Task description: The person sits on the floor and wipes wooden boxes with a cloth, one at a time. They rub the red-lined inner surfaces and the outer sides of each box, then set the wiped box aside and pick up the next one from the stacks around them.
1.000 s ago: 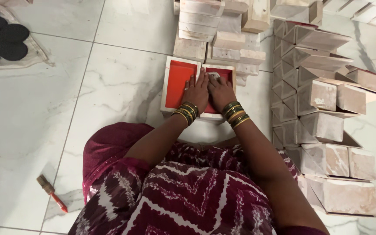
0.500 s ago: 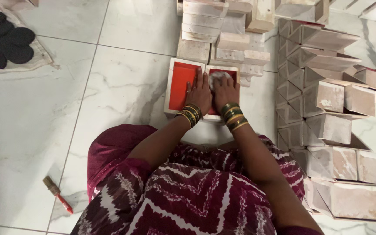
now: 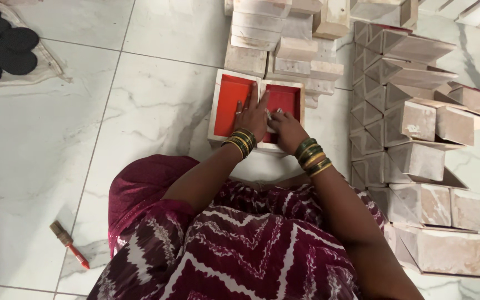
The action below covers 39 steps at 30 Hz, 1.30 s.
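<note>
Red lining: an open box [image 3: 255, 108] with pale outer walls and two red-lined halves lies flat on the white marble floor [image 3: 45, 144], just ahead of the seated person's knees.
Left hand [image 3: 253, 114]: lies flat over the middle divider of the box, fingers [image 3: 249, 97] stretched forward and pressed together against the red lining.
Right hand [image 3: 285, 129]: rests on the right half, fingers curled and pinching something small and whitish; what it is cannot be told.
Done, as a judgement: many closed pale boxes [image 3: 418, 161] stand stacked along the floor's right edge, and flat pale pieces [image 3: 276, 39] are piled toward its far edge.
Left, as a judgement: this box lies open, its lining under the hands.
Nearby: a small brush [image 3: 69, 244] near the floor's near-left corner; dark round discs [image 3: 1, 47] on a cloth at the far-left corner.
</note>
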Motion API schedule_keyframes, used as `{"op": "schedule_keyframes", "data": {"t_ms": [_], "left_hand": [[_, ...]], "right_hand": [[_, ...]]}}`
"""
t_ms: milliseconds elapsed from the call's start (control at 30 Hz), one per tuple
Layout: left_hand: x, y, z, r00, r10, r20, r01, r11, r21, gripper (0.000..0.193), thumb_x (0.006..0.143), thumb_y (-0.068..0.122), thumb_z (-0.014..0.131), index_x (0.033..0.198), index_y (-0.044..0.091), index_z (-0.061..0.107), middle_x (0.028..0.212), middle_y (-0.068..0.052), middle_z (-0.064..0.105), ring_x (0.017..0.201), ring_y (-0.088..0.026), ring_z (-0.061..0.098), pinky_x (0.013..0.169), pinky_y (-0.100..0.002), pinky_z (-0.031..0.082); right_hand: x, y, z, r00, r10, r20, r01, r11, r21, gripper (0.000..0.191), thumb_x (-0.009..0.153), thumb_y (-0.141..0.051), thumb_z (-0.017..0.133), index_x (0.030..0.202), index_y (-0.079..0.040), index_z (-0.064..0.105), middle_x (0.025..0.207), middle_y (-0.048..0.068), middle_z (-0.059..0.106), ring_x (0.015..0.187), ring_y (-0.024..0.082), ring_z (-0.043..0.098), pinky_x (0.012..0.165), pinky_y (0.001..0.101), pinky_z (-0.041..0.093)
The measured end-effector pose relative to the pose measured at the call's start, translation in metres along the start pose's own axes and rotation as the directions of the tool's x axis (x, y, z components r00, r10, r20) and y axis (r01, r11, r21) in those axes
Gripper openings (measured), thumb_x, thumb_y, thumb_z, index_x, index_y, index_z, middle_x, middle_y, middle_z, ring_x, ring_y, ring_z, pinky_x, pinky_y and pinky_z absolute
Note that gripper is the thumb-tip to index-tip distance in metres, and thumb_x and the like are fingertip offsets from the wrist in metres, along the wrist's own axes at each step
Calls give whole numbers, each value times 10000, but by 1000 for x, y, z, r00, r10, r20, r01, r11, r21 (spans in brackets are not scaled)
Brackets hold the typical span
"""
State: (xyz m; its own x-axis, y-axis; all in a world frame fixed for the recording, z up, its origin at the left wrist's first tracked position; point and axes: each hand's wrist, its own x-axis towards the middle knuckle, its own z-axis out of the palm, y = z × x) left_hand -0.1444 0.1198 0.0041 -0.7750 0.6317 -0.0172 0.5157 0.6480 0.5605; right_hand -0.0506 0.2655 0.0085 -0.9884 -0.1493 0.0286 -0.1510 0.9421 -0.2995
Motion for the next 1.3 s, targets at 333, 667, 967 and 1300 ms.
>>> {"op": "schedule_keyframes", "data": {"t_ms": [333,667,967,1300], "left_hand": [[0,5,-3,1000,-2,-5,3,995,100,718,1005,268,489,1601,41,160,1703,-171,-18,1494,-360,336,1213,-584,227],[2,4,-2,1000,18,0,-18,992,125,694,1022,255,467,1604,29,163,1691,-188,-19,1493,-374,330,1201,-592,236],[3,4,1,997,-45,65,36,991,127,717,1000,246,498,1620,71,184,1728,-164,-14,1366,-338,514,1236,-584,251],[3,2,1,999,25,-26,-22,991,131,734,971,240,512,1598,44,185,1694,-184,23,1397,-380,473,1189,-607,246]], "right_hand": [[1,-16,-28,991,121,-62,-134,941,-311,223,869,-150,625,1049,-153,755,1285,42,662,1058,313,552,867,425,468],[45,-2,-17,966,199,-165,-255,842,-475,239,957,-184,548,1122,-85,690,1148,100,684,1161,281,547,961,405,432],[39,-17,-13,968,34,-248,-128,917,-377,360,905,-223,569,1215,-70,668,1202,91,637,1126,268,551,886,453,427],[38,-15,-18,964,112,-243,-168,960,-225,442,852,-232,601,1263,-80,661,1264,131,610,1141,341,525,900,483,427]]}}
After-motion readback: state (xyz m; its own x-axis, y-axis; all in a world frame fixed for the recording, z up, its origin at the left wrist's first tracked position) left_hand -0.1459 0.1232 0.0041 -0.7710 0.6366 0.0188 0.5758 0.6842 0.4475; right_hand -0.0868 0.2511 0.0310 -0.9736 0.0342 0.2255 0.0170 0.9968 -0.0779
